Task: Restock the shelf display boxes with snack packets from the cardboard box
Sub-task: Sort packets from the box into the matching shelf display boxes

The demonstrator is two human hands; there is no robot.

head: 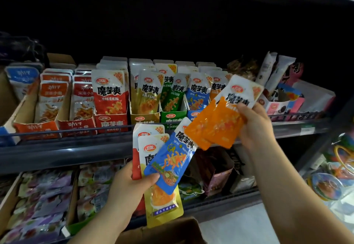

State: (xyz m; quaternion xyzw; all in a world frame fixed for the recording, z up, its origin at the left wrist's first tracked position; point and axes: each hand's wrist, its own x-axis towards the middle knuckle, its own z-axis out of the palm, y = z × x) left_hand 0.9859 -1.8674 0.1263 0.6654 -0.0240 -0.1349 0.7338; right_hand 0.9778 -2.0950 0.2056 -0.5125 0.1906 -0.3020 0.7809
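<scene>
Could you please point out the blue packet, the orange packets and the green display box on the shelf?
blue packet (170, 158): head view, on its printed middle.
orange packets (216, 128): head view, on the front one's orange lower half.
green display box (170, 117): head view, on its front panel.

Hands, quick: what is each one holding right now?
Left hand: grips a blue packet, a yellow packet and a red packet, fanned.
Right hand: grips orange packets.
</scene>
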